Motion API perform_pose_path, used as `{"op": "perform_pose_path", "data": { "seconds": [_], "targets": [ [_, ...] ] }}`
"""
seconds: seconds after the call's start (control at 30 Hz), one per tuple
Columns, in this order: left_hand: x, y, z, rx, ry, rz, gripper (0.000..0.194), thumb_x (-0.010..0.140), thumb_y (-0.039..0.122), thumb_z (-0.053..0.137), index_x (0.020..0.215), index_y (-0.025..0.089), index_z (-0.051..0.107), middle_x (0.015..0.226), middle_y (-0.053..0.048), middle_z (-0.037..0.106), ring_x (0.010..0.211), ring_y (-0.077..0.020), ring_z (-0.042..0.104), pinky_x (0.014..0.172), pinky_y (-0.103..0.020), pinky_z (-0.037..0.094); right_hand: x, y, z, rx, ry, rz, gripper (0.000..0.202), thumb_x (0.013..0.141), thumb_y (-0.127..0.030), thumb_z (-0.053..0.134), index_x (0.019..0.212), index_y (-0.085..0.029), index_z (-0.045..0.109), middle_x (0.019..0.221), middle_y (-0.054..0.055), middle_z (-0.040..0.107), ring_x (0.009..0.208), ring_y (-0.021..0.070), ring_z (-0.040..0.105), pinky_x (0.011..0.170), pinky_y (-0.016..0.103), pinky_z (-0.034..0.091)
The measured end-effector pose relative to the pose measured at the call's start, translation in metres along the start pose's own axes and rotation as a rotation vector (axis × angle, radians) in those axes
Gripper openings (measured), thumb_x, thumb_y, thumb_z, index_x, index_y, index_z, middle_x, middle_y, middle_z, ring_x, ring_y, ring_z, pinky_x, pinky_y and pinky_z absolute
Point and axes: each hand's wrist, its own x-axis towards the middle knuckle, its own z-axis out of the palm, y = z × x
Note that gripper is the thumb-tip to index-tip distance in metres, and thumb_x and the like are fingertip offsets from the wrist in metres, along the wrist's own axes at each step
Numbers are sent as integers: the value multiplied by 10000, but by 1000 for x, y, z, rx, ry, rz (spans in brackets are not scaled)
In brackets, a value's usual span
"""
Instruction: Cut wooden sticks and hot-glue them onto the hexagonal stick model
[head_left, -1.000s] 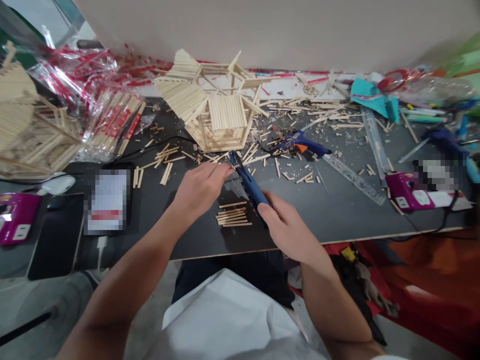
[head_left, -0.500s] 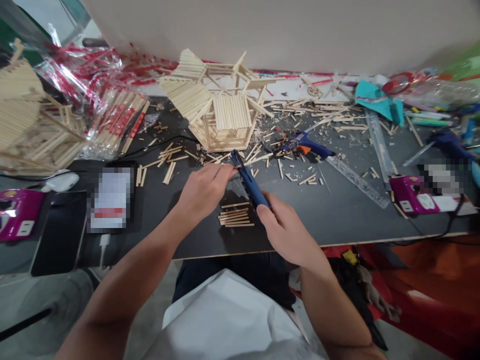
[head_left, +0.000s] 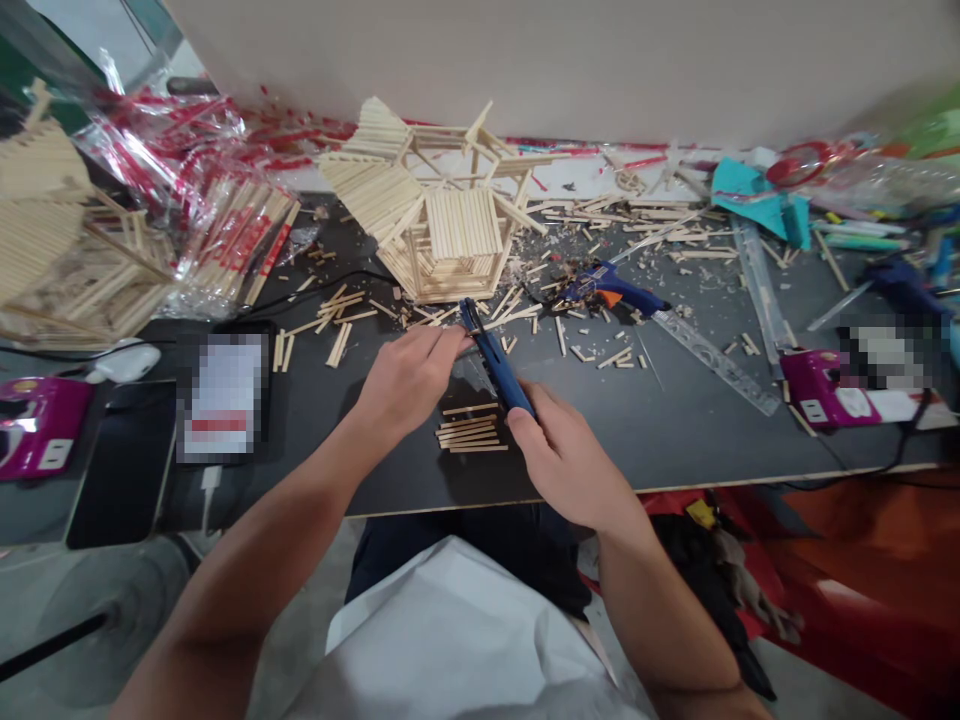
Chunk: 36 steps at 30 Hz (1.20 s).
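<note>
My right hand [head_left: 574, 455] is closed around the handles of a blue hand cutter [head_left: 501, 368], which slants up and away to the left. At the cutter's head, the fingers of my left hand [head_left: 409, 375] are pinched together; whatever they hold is too small and covered to make out. Below the cutter, several short wooden sticks [head_left: 469, 436] lie roughly side by side on the dark table [head_left: 405, 480]. Just behind my hands stands a model house built of wooden sticks [head_left: 463, 225], with slatted roof panels.
A blue glue gun [head_left: 630, 297] and a clear ruler [head_left: 720, 365] lie to the right among stick offcuts. Two phones [head_left: 124, 465] and a purple power strip [head_left: 56, 425] are at left. Bagged sticks [head_left: 232, 235] and a second stick model [head_left: 90, 260] stand behind them.
Little differs. My right hand and the cutter's handle end have shifted very slightly left; my left hand stays pinched at the cutter's head.
</note>
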Motion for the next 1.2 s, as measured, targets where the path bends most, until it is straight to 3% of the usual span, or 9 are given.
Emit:
{"op": "perform_pose_path", "data": {
  "seconds": [0.07, 0.2, 0.57, 0.77, 0.93, 1.07, 1.2],
  "targets": [
    [-1, 0, 1, -11, -2, -6, 464, 1158, 328, 319, 994, 138, 710, 824, -86, 741, 776, -183, 709, 680, -267, 489, 1, -1, 1, -2, -6, 25, 332, 1078, -404, 392, 1152, -208, 650, 1092, 110, 731, 1002, 266, 673, 839, 375, 482],
    [-2, 0, 4, -25, 20, -9, 461, 1156, 324, 320, 1003, 133, 710, 829, -88, 742, 762, -185, 702, 664, -269, 476, 5, 0, 4, -42, -30, 79, 471, 1095, -573, 333, 898, -227, 585, 900, 91, 720, 806, 241, 649, 720, 351, 431],
    [-1, -3, 5, 14, 35, 19, 428, 1152, 297, 342, 1013, 129, 711, 807, -74, 742, 747, -184, 714, 653, -268, 465, 11, 12, 10, -82, -15, 49, 508, 1101, -603, 296, 841, -234, 529, 861, 96, 701, 773, 234, 631, 711, 340, 409],
    [-1, -1, 5, 14, 19, 13, 403, 1141, 278, 367, 982, 135, 708, 837, -93, 771, 754, -222, 746, 643, -298, 487, 10, 4, 11, -191, -70, 152, 429, 1116, -504, 280, 872, -232, 504, 888, 115, 701, 805, 251, 654, 729, 334, 396],
    [0, -1, -12, 9, -145, -21, 341, 1110, 286, 461, 923, 167, 719, 791, -76, 784, 716, -222, 756, 589, -303, 443, 4, -3, 10, -291, -115, 202, 406, 1129, -465, 268, 870, -239, 484, 878, 113, 707, 808, 272, 670, 706, 335, 359],
    [3, -17, -36, -19, -116, -92, 266, 1084, 271, 511, 995, 199, 750, 839, -38, 809, 746, -205, 770, 618, -292, 440, -5, -1, 9, -406, -111, 187, 410, 1145, -431, 257, 855, -244, 479, 818, 84, 701, 802, 277, 694, 680, 335, 330],
    [6, -36, -50, -70, -143, -174, 245, 1072, 302, 521, 1010, 215, 742, 785, 1, 788, 726, -192, 757, 634, -278, 436, -17, 8, 6, -537, -121, 168, 371, 1133, -444, 362, 915, -217, 557, 838, 75, 712, 803, 274, 710, 670, 335, 361]
  ]
}}
